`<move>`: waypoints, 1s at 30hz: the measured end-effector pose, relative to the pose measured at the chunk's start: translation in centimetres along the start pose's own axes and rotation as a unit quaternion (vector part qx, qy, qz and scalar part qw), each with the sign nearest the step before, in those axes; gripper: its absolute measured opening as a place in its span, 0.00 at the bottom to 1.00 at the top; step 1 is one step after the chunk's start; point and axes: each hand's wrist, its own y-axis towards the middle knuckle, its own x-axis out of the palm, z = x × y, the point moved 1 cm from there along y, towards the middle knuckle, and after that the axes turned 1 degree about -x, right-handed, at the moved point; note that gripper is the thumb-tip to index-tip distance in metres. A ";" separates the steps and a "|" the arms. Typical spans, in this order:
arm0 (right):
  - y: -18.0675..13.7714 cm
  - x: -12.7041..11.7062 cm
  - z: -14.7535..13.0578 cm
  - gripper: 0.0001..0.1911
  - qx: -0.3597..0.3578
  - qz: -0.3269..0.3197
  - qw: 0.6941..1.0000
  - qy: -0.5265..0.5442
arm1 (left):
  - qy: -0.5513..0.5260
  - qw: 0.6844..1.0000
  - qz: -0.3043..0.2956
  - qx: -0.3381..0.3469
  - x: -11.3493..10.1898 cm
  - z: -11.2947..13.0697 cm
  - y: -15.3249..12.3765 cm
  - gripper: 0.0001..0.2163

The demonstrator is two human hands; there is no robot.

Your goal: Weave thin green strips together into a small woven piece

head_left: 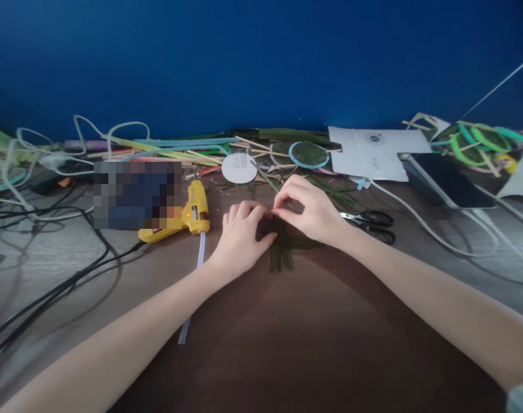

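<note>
A small mat of crossed dark green leaf strips (282, 252) lies on the brown table (313, 332) in the middle. My left hand (241, 238) rests on its left side with the fingers curled down onto the strips. My right hand (311, 209) is at the mat's upper edge. Its thumb and fingers are pinched together on a strip end. The fingertips of both hands nearly meet above the weave. Part of the mat is hidden under the hands.
A yellow glue gun (184, 218) with a glue stick (192, 287) lies to the left, black scissors (373, 222) to the right. Behind are a white disc (239, 168), a green-filled ring (308, 154), sticks, white paper (373, 152), a phone (446, 180), green loops (476, 143) and cables (50, 275).
</note>
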 end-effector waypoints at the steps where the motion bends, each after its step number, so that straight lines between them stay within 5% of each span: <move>1: 0.0 0.1 0.0 0.05 -0.007 0.001 1.000 -0.004 | 0.004 1.000 0.000 -0.002 0.0 0.0 0.0 0.10; 7: 0.2 0.3 -0.4 0.02 -0.015 0.014 1.000 0.002 | 0.009 1.000 -0.004 -0.005 0.0 0.0 0.0 0.08; 11: 0.2 -0.6 -0.6 0.08 0.053 0.020 0.998 0.036 | -0.008 1.000 -0.002 0.000 0.0 0.0 -0.1 0.07; 21: 0.2 -2.6 0.2 0.10 0.272 -0.135 0.930 0.208 | -0.008 1.000 0.018 0.022 0.1 -0.1 -0.3 0.07; 30: -0.1 -3.1 0.4 0.03 0.320 -0.258 0.896 0.169 | 0.003 0.999 0.027 0.025 0.2 -0.1 -0.5 0.06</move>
